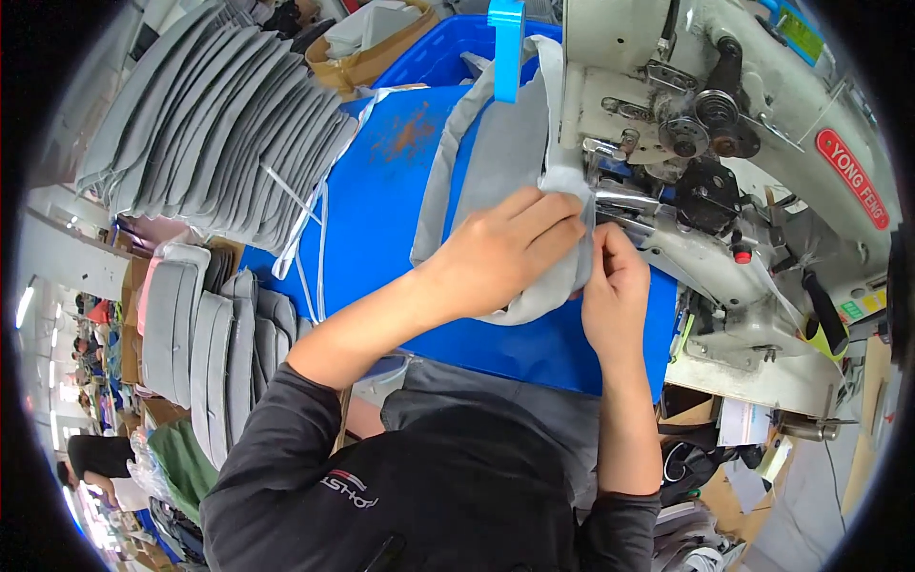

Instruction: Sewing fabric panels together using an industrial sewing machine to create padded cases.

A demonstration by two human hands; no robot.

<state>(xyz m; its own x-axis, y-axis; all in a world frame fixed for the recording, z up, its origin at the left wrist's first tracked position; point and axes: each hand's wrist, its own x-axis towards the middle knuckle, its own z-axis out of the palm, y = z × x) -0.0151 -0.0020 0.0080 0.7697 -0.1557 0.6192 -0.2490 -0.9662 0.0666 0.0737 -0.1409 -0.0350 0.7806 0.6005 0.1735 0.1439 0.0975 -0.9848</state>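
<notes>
A grey fabric piece (pixel 500 143) with a folded border lies on the blue work board (pixel 376 210), its right edge at the presser area of a sewing machine (pixel 734 114). My left hand (pixel 515 243) rests over the piece beside the machine's needle area, fingers curled and pressed together on the fabric. Just to its right, my right hand (pixel 615 286) grips the fabric's edge, thumb against curled fingers, below a metal attachment (pixel 620 198). The left fingertips are partly hidden by their own knuckles.
Stacked grey pieces (pixel 200 124) with white strips stand at back left, more piles (pixel 229 362) below them. A blue crate (pixel 429 52) and cardboard box (pixel 348 62) sit behind. A blue upright bar (pixel 505 48) stands beside the machine. Another person (pixel 100 458) is at far lower left.
</notes>
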